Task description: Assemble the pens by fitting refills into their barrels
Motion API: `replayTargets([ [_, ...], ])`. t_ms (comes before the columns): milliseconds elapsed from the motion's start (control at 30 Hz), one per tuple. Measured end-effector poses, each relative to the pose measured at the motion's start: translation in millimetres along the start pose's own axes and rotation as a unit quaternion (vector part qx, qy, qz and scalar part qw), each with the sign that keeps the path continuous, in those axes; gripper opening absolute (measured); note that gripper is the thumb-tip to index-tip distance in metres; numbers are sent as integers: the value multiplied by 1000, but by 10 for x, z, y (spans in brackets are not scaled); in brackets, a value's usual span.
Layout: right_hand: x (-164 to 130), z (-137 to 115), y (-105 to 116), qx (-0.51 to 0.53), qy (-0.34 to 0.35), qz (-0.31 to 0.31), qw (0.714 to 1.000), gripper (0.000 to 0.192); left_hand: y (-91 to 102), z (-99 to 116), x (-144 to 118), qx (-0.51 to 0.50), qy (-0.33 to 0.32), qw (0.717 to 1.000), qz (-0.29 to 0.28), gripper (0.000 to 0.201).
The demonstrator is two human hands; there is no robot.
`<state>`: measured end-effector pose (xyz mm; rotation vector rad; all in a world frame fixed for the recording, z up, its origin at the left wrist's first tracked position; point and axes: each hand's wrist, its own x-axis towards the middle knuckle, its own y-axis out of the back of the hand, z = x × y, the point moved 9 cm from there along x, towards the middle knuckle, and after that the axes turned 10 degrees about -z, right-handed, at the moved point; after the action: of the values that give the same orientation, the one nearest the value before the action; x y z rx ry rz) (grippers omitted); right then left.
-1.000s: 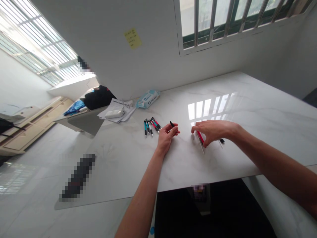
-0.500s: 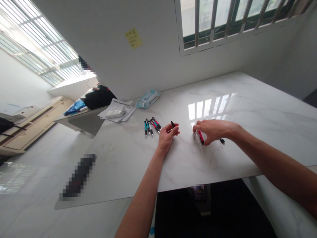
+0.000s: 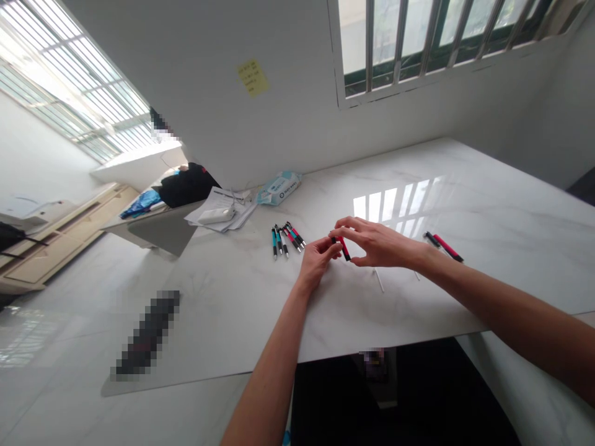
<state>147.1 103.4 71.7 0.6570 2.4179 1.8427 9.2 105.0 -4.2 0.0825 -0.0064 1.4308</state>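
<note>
Marble table (image 3: pixel 465 204): hands pinch red pen barrel (image 3: pixel 344 248), axis tilted upper-left to lower-right.

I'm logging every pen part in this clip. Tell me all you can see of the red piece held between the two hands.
The red pen barrel is a short, slim tube, plastic by its look, with a dark end toward the left hand. It tilts above the white table, pinched by the right hand fingers, while the left hand's fingertips meet its dark end. Finer detail is too small to tell.

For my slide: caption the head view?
Both hands, left hand and right hand, meet on a red pen part above the marble table.
</note>
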Motion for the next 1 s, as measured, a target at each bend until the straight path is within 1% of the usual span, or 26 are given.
replayTargets([
  [100,11,27,-57,29,0,13,1000,77,-7,-23,4,-11,1,1000,-10,37],
  [167,8,97,-58,52,-9,25,998,84,3,-54,11,-30,0,1000,-8,39],
  [200,1,152,-46,64,-19,29,997,84,14,-72,15,-39,-1,999,-3,39],
  [233,-10,217,-27,74,-32,31,996,80,26,-92,19,-46,0,999,3,40],
  [267,-22,287,-11,84,-46,24,995,71,40,-114,22,-54,1,999,10,41],
  [300,-35,353,-8,96,-58,4,994,59,56,-137,25,-62,3,998,19,42],
  [333,-49,408,-20,109,-66,-28,991,48,72,-160,27,-70,4,997,28,43],
  [367,-68,452,-49,123,-72,-70,987,40,84,-180,30,-80,5,996,35,44],
  [433,-129,507,-141,152,-86,-165,971,38,97,-215,36,-100,5,994,44,45],
  [500,-204,545,-234,172,-110,-236,950,42,95,-238,44,-120,4,992,46,45],
  [567,-254,565,-315,185,-130,-270,936,40,88,-242,51,-134,0,990,43,45],
  [667,-263,539,-418,206,-122,-287,928,21,76,-216,56,-140,-10,989,37,45],
  [733,-248,514,-460,213,-110,-290,927,10,72,-201,54,-136,-11,990,35,45],
  [800,-214,496,-445,214,-97,-274,932,7,71,-193,52,-126,-11,991,33,45],
  [833,-189,495,-411,213,-93,-255,938,8,70,-189,52,-118,-11,992,32,45],
  [933,-110,536,-250,220,-95,-160,958,12,52,-181,57,-81,-15,996,19,44],
  [1000,-82,601,-153,236,-106,-86,962,16,29,-174,60,-57,-16,998,8,43],
])
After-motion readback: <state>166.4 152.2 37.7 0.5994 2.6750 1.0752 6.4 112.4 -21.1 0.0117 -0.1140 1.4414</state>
